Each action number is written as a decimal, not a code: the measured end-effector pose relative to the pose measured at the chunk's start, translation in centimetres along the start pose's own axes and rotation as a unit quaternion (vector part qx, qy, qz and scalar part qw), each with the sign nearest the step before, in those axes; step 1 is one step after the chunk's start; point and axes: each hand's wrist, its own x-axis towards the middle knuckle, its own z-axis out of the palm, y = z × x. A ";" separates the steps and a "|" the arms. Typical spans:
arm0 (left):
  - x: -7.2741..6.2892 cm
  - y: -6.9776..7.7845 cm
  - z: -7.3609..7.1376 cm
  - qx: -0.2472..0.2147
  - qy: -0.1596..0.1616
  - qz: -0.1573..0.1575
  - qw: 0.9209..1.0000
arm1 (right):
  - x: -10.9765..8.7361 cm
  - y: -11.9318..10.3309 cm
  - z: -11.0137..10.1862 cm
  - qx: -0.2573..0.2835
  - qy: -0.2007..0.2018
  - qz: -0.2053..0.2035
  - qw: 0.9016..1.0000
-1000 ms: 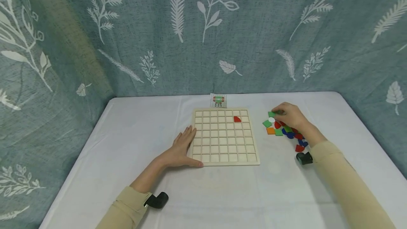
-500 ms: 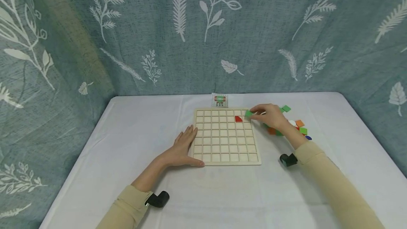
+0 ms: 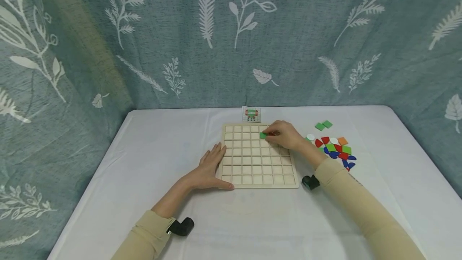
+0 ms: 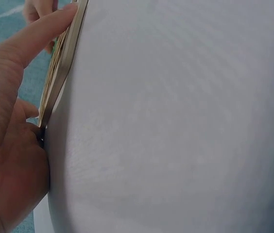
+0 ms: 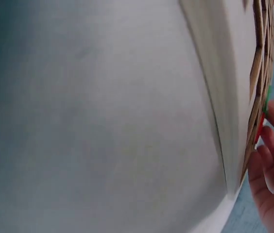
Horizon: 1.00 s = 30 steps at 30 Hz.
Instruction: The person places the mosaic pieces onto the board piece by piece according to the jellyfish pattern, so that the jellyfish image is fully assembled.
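A pale wooden grid board (image 3: 252, 159) lies on the white table. My left hand (image 3: 205, 173) rests at its lower left corner, fingers spread along the left edge and thumb at the near edge; in the left wrist view the thumb (image 4: 40, 34) lies straight against the rim. Over the upper right cells, my right hand (image 3: 285, 135) pinches a small green square tile (image 3: 262, 135) between thumb and fingertips. The tile is right at the grid's surface. A red quarter-round tile (image 5: 260, 128) shows beside the green one in the right wrist view; my fingers mostly cover it in the head view.
Right of the board is a loose pile of red, blue, white, orange and green tiles (image 3: 338, 147). Two green square tiles (image 3: 323, 125) lie behind it. A small picture card (image 3: 251, 114) sits beyond the board's far edge. A patterned teal curtain (image 3: 216, 83) hangs behind the table.
My right hand has moved left from the tile pile to the board, carrying the green square tile. Tiles in the pile have come into view. My left hand stays at the board's corner.
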 end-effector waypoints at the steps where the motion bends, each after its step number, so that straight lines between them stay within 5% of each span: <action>1: 0.0 0.0 0.0 -0.001 0.001 0.001 1.000 | -0.1 0.1 -0.1 0.001 -0.001 -0.002 1.000; 6: -0.2 -0.1 -0.1 -0.003 0.006 0.009 1.000 | -1.4 1.5 -1.8 -0.013 0.030 0.019 0.999; 9: -0.3 -0.1 -0.2 -0.006 0.007 0.013 1.000 | -2.9 3.1 -3.8 -0.039 0.060 0.077 0.995; 16: -0.3 -0.2 -0.2 -0.003 0.006 0.008 1.000 | -6.2 6.7 -6.9 -0.090 0.100 0.220 0.966; 30: -0.1 0.2 0.0 -0.007 0.004 0.008 1.000 | -6.7 7.1 -6.3 -0.062 0.136 0.220 0.964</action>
